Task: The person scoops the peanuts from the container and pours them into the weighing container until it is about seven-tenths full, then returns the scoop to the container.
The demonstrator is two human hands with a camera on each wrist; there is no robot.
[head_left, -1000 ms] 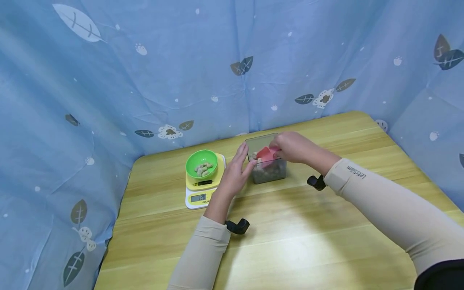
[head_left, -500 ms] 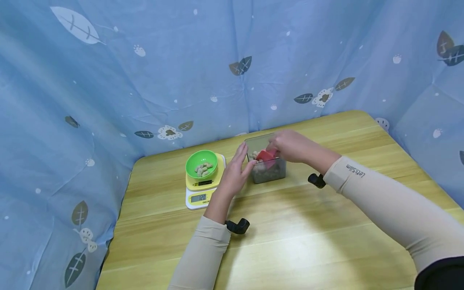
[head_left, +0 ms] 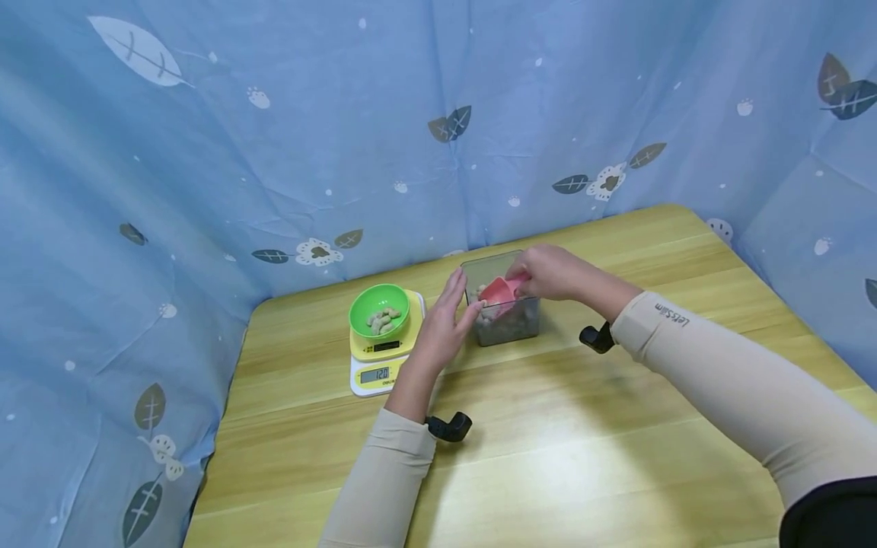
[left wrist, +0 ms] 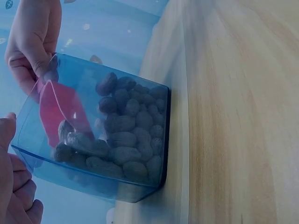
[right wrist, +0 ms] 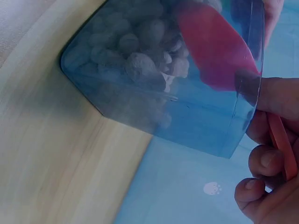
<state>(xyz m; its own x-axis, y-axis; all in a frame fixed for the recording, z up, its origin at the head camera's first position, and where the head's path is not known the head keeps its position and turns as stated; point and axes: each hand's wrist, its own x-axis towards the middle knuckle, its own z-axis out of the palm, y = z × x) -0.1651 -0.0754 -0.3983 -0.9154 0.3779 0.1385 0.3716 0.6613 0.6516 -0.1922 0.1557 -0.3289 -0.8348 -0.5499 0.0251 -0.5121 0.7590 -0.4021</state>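
Observation:
A clear, dark-tinted box [head_left: 508, 329] stands on the table with unshelled peanuts [left wrist: 135, 123] inside. My right hand [head_left: 551, 272] reaches over its rim and grips the handle of a pink scoop [head_left: 498, 292]. The scoop's head is inside the box, among the top peanuts, as the left wrist view shows. My left hand [head_left: 441, 323] is at the box's left side, thumb near the front rim and fingers extended along the wall. Left of that hand, a green bowl [head_left: 381, 293] holding several peanuts [head_left: 384, 320] sits on a yellow and white kitchen scale [head_left: 406, 340].
The scale's display [head_left: 374, 374] appears to read 120; any decimal point is too small to tell. A wooden table [head_left: 548, 449] carries everything. Behind it hangs a blue curtain [head_left: 384, 114] with leaf prints, close to the table's back edge.
The scoop dips lower into the peanuts, then comes up slightly and tips so that its hollow shows. My left hand, the bowl and the scale stay in place.

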